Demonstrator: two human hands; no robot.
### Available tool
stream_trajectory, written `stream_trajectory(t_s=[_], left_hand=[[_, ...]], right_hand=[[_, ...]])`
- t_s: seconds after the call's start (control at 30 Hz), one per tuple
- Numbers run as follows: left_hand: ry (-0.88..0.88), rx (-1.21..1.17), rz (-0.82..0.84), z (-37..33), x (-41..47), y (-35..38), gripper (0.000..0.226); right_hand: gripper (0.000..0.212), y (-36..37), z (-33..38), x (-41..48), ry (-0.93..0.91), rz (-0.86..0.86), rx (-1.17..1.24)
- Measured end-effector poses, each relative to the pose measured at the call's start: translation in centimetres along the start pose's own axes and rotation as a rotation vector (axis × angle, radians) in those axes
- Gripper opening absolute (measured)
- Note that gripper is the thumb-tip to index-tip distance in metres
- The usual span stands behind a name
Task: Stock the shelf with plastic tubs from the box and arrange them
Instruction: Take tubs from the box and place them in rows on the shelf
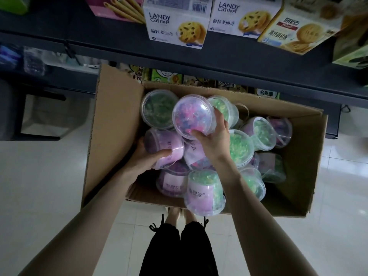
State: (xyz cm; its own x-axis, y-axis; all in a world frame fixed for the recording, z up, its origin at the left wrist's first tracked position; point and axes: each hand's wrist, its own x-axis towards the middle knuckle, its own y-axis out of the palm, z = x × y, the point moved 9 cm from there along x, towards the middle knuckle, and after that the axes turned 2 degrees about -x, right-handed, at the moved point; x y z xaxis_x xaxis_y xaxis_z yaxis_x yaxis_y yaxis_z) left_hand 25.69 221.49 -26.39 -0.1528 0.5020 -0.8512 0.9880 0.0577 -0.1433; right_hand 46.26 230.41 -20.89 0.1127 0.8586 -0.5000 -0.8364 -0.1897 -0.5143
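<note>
From the head camera, the open box (111,136) sits on the floor (49,186) against the dark shelf (219,62), probably so each tub has only a short way to go. Both hands are down in it. The right hand (213,140) grips a pink tub (192,116) by the rim and wall, thumb below and fingers curled round the far side, lid facing up. It is raised above the pile, seemingly the one about to leave. The left hand (145,158) wraps round a purple tub (165,144) lying on its side, thumb across the wall, likely taking a second at once. The other tubs (241,148) lie jumbled in the box, some upright, some tipped. Biscuit cartons (177,26) fill the shelf above.
</note>
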Motion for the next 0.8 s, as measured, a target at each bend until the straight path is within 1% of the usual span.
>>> stream_trajectory(t_s=[0.1, 0.2, 0.23, 0.27, 0.33, 0.4, 0.5, 0.57, 0.63, 0.7, 0.8], left_hand=[[0.049, 0.061, 0.003, -0.8, -0.6, -0.3, 0.103], [0.153, 0.144, -0.042, -2.4, -2.5, -1.1, 0.099], [0.189, 0.181, -0.067, -3.3, -3.6, -1.3, 0.102], [0.224, 0.225, -0.095, -4.2, -4.9, -1.5, 0.106], [0.311, 0.294, -0.138, -6.5, -7.8, -1.5, 0.108], [0.424, 0.3, -0.153, -9.1, -11.1, -1.0, 0.109], [0.587, 0.336, -0.158, -12.5, -16.4, 0.5, 0.099], [0.656, 0.334, -0.167, -14.3, -19.9, 1.8, 0.086], [0.784, 0.387, -0.237, -16.5, -24.0, 3.0, 0.075], [0.914, 0.428, -0.32, -18.5, -28.5, 4.5, 0.073], [1.039, 0.278, -0.331, -20.9, -33.7, 7.4, 0.069]], right_hand=[[0.082, -0.2, -0.5, -0.9, 0.057, -0.003, 0.116], [0.075, -2.0, -0.4, -2.0, 0.142, -0.003, 0.331], [0.07, -3.0, 0.0, -2.6, 0.146, 0.002, 0.395], [0.064, -4.1, 0.4, -3.4, 0.143, 0.016, 0.431], [0.055, -6.0, 1.3, -5.4, 0.157, 0.066, 0.494], [0.053, -8.0, 1.8, -7.5, 0.215, 0.088, 0.566], [0.059, -11.8, 2.6, -10.5, 0.279, 0.045, 0.684], [0.061, -14.9, 3.7, -12.7, 0.275, 0.01, 0.75], [0.051, -18.6, 5.0, -14.7, 0.224, -0.029, 0.774], [0.043, -22.6, 6.3, -16.8, 0.165, -0.071, 0.79], [0.039, -28.7, 7.9, -19.4, 0.051, -0.097, 0.784]])
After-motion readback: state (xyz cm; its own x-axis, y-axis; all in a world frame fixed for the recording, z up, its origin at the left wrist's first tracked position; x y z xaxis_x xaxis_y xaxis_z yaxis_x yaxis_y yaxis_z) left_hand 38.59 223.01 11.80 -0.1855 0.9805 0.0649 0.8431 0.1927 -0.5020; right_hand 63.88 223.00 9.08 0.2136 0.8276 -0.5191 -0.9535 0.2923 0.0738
